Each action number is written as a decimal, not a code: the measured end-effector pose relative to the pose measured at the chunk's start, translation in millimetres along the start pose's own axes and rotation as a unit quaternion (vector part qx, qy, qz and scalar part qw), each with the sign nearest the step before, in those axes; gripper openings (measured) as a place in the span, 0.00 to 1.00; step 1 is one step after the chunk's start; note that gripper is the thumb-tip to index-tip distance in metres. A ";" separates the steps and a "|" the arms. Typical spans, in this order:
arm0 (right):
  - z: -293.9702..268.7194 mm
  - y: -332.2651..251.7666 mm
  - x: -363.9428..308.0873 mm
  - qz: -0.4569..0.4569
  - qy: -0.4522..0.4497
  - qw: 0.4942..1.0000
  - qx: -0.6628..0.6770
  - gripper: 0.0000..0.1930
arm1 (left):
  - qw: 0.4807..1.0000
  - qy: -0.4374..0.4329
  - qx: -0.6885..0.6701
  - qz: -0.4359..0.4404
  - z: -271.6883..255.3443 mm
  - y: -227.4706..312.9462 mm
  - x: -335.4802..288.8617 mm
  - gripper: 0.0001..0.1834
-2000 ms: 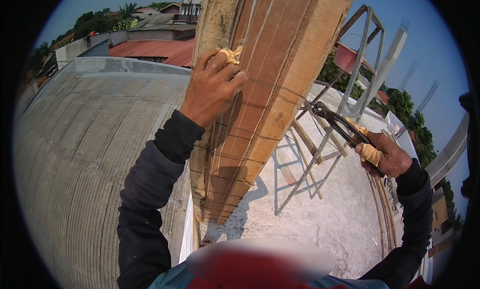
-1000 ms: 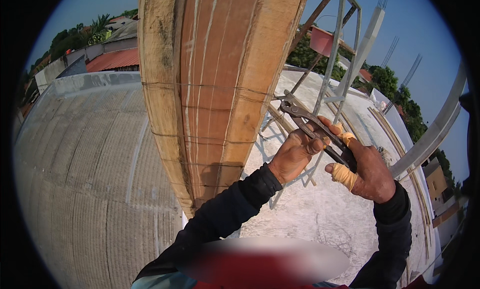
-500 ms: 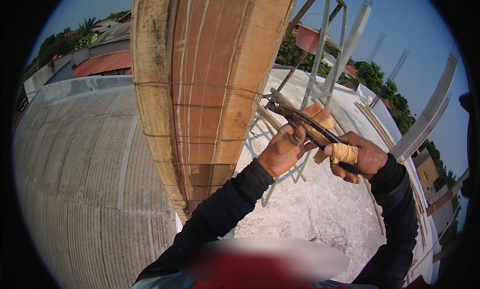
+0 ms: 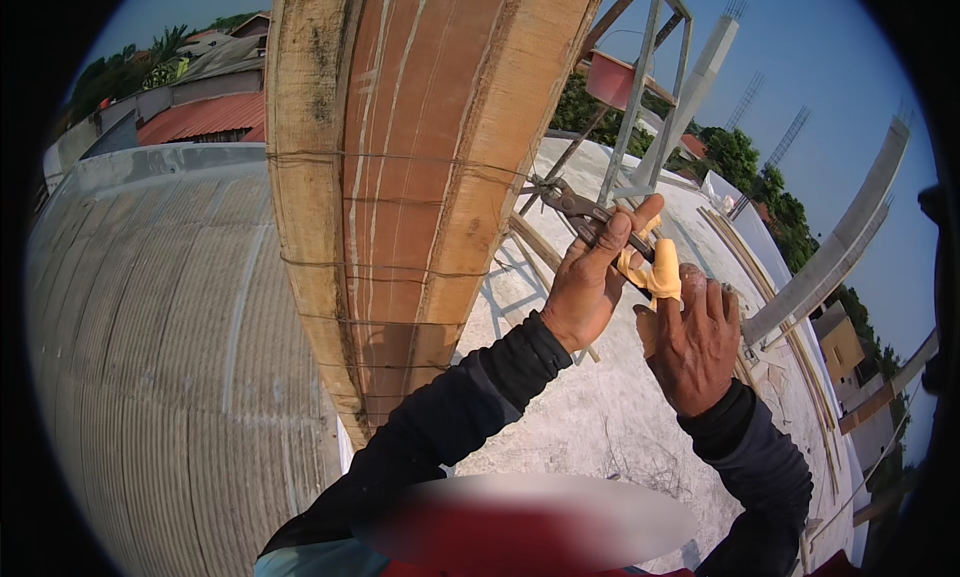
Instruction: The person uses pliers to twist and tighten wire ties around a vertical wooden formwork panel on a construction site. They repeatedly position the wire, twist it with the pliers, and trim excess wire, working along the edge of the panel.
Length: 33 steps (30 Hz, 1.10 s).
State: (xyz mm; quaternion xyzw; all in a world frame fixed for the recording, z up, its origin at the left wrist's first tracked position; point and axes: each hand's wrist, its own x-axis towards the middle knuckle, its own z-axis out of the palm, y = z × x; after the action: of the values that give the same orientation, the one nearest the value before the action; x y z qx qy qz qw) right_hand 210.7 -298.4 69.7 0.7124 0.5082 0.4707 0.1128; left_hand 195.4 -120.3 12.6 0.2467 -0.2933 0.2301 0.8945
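Note:
Black metal pincers (image 4: 574, 203) have their jaws at a twist of wire (image 4: 541, 185) beside the right edge of a wooden column form (image 4: 430, 127). My left hand (image 4: 585, 292) is closed around the pincers' handles, its thumb lying along the top. Back upward, my right hand (image 4: 695, 352) has its fingers bent at the handle ends, which it partly hides. Pale yellow wrapping (image 4: 664, 269) shows between the hands; whether it is around a finger or a handle is hard to tell. Several wire loops (image 4: 390, 272) run around the form's boards.
A grey corrugated roof (image 4: 150, 347) lies to the left and a pale concrete surface (image 4: 560, 427) below my arms. A metal frame (image 4: 632, 107) with a pink bucket (image 4: 610, 80) stands behind the pincers. Long wooden strips (image 4: 800, 352) and concrete columns (image 4: 845, 247) are at the right.
My right hand has turned back upward and shifted down and left along the handle ends. My left hand has closed further over the handles. The pincers' jaws stay by the wire twist.

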 end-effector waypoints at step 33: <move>-7.4 64.4 61.4 0.202 -0.411 0.527 0.716 0.23 | 0.996 -0.083 -0.018 -0.036 1.2 -1.8 4.3 0.23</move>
State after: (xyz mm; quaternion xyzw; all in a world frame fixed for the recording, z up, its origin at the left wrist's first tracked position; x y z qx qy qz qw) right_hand 247.1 -279.2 149.0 0.7523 0.4142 -0.3860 -0.3367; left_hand 199.1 -121.2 15.6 0.2589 -0.3617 0.1709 0.8792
